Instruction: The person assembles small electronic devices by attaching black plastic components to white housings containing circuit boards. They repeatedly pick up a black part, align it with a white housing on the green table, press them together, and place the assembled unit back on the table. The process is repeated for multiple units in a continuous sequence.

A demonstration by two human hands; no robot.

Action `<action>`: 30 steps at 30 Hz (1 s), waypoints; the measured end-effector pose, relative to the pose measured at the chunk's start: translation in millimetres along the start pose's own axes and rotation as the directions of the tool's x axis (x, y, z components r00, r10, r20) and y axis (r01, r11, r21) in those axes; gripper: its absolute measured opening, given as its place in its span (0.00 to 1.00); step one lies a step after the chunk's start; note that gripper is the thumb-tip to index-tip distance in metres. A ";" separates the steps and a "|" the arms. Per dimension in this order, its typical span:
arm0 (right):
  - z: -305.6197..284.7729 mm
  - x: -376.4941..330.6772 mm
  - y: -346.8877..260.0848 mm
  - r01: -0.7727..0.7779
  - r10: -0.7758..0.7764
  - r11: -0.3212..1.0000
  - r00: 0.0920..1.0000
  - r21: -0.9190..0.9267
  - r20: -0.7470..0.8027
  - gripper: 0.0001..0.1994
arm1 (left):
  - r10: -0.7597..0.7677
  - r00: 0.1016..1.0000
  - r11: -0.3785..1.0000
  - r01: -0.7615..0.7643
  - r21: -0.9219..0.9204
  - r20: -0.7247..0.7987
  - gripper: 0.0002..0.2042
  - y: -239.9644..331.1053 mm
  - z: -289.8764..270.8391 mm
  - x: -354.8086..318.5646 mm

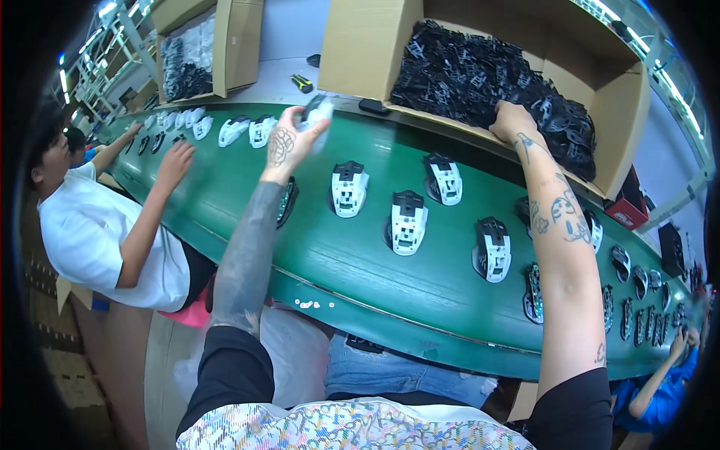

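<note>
My left hand (291,141) is raised over the far side of the green conveyor belt (322,255), its fingers closed round a white-and-black computer mouse shell (321,112) that is slightly blurred. My right hand (514,122) reaches over the front edge of a large cardboard box (626,97) to a heap of black plastic parts (465,71). Its fingers are curled at the heap, and what they grip is hidden. Between my arms several half-built mice stand on the belt, among them a mouse shell (409,223) in the middle and another (493,251) nearer my right forearm.
A second cardboard box (238,45) with bagged parts stands at the far left. Near it lies a yellow-and-black cutter (301,82). A co-worker in a white shirt (97,232) works at my left, another in blue (660,390) at the far right. Small white rings (307,304) lie along the near edge.
</note>
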State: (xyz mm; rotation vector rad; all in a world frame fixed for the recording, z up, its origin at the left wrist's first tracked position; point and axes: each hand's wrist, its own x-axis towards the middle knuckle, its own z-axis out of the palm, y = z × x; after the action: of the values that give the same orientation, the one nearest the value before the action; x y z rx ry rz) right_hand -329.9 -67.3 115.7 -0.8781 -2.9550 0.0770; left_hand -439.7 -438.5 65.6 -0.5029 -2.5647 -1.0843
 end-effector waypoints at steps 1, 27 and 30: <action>1.0 10.2 5.6 0.023 -0.023 0.999 1.000 -0.042 0.000 0.15 | -0.062 0.995 0.932 0.085 -0.351 0.077 0.33 16.1 1.7 -11.4; 2.1 -49.0 27.0 0.226 0.040 0.436 0.962 0.871 -0.270 0.11 | 0.256 0.739 -0.011 0.646 -0.763 0.623 0.18 139.6 94.1 -143.8; 15.5 -89.3 37.3 -0.009 -0.216 -0.160 0.976 0.987 -0.026 0.16 | 0.269 0.737 -0.053 0.654 -0.754 0.620 0.20 142.2 94.6 -146.3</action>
State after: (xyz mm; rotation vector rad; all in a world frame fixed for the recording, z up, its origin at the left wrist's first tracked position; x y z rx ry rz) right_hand -236.1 -85.4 94.2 -0.2347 -1.7741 2.1663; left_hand -261.8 -305.3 31.2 -0.8379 -1.5007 -3.5298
